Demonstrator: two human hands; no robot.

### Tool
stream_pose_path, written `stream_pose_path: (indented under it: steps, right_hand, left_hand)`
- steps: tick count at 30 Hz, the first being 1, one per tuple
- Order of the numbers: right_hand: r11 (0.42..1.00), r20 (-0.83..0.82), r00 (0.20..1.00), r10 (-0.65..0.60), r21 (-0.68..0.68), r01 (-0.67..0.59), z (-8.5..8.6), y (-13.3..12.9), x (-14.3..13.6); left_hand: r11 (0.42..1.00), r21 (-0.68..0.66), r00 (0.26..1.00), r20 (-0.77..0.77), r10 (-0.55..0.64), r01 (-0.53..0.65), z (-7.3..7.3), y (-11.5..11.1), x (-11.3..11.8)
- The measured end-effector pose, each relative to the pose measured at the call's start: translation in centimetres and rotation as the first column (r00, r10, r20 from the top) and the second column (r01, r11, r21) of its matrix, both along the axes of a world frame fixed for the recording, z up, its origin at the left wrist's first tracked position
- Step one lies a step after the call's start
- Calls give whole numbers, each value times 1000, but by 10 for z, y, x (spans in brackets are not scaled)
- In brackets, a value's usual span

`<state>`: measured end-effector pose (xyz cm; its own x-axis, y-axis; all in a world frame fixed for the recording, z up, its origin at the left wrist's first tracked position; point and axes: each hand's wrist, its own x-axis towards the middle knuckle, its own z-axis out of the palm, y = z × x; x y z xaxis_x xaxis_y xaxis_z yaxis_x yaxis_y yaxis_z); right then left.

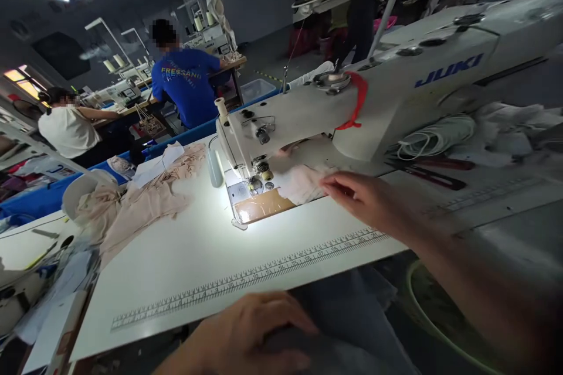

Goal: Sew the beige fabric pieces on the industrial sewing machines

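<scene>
Pale fabric (302, 183) lies by sewing machine (303, 114); right hand (363, 193) at fabric's edge, fingers bunched; left hand (257, 325) curled near worktop (176, 263); whether either grip pinches: cannot tell.

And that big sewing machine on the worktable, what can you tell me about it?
The sewing machine is off-white, smooth and hard-looking, with blue JUKI lettering on its long arm. Small metal knobs sit near the needle end, which is brightly lit. A red, cloth-like strip hangs from its top. It stands at the worktable, needle end towards the picture's left. Pale fabric lies beneath the arm, near the right hand. Whether it is running, I can't tell.
</scene>
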<state>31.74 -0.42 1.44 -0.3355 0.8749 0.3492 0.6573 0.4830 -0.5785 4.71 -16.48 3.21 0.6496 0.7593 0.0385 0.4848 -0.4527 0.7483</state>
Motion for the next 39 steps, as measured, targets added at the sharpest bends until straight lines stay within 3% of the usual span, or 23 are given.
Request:
stream_pose_path:
  steps: [1,4,8,12,16,25,32,35,39]
  right_hand:
    - [996,72,996,-61,72,56,-5,21,-2]
    - [981,258,956,-136,170,93,-18,59,-14]
    - [973,319,937,-143,218,74,-28,64,-25]
    - [954,336,924,-180,287,82,-34,63,-19]
    - [940,324,927,-191,333,77,-39,66,-12]
    - [921,343,920,-190,386,47,-37,64,-17]
    - [868,100,994,-46,497,-10,-32,60,-9]
    - [911,243,965,-99,412,-10,-37,59,-10]
    - [935,394,907,-147,354,-2,-36,56,-12]
  left_hand:
    - [999,-26,994,102,-36,39,6,20,12]
    - [968,156,973,154,171,-195,-3,83,42]
    - [837,339,901,100,422,-429,-37,156,69]
    - [688,466,792,48,609,-557,-49,192,84]
    - [638,476,731,14,683,-605,-45,202,90]
    - [631,479,748,86,658,-610,-50,204,81]
    - [673,428,787,186,588,-604,-41,202,86]
    - [705,332,779,236,581,-627,-37,198,87]
    - [697,240,737,230,636,-676,-36,184,78]
